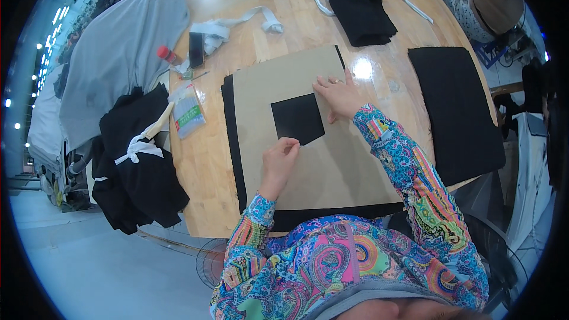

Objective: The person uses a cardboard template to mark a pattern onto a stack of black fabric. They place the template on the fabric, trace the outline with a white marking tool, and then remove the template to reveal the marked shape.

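Note:
A large grey-brown board [332,178] lies on black fabric [232,142], which shows past its left, near and upper right edges. Near the board's middle is a black pocket-shaped patch [296,120] with a pointed lower side; I cannot tell whether it is a window or a separate piece. My left hand [280,163] is closed in a pinch at the patch's near edge, and what sits between its fingertips is too small to name. Spread out on the board at the patch's right, my right hand [341,96] presses down with fingers apart.
Stacked black fabric panels [456,112] lie at the right, and another black piece [358,6] at the far side. To the left are a plastic packet [188,109], a dark phone-like object [196,49], a red-capped bottle [168,54], white tape [237,24] and bundled black cloth [142,160].

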Demonstrator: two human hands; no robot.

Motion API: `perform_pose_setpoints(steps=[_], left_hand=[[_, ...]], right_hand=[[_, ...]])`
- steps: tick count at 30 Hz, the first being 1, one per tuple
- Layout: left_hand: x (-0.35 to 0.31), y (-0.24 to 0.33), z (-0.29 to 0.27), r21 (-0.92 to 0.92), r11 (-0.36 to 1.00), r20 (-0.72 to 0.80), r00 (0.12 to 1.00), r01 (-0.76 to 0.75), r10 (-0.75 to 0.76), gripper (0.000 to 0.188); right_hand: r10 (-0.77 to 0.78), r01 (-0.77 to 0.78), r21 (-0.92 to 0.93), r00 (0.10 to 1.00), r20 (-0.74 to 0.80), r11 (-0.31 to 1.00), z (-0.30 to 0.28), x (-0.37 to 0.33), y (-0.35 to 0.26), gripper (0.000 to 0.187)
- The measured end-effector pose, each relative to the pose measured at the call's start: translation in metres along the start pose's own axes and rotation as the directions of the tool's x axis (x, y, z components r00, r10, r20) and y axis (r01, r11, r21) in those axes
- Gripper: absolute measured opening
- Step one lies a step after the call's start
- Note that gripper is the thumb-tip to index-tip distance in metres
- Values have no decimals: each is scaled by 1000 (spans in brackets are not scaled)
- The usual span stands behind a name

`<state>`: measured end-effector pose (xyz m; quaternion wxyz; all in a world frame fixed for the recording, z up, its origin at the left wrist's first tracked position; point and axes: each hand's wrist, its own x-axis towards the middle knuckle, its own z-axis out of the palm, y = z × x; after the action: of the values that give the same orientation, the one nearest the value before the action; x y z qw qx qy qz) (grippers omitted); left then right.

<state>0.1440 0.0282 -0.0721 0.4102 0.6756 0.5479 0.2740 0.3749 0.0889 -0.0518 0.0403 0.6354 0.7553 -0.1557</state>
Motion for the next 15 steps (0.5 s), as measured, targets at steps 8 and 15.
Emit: perform_pose_setpoints(steps=[8,15], left_hand=[[0,8,-2,79,996,41,999,33,-36,14],[2,-7,-8,142,989,-64,997,-30,39,14]], right_hand=[[-2,2,-3,1000,-15,1000,1,1,-1,94],[1,-1,-7,1000,-8,1000,0,1,-1,94]])
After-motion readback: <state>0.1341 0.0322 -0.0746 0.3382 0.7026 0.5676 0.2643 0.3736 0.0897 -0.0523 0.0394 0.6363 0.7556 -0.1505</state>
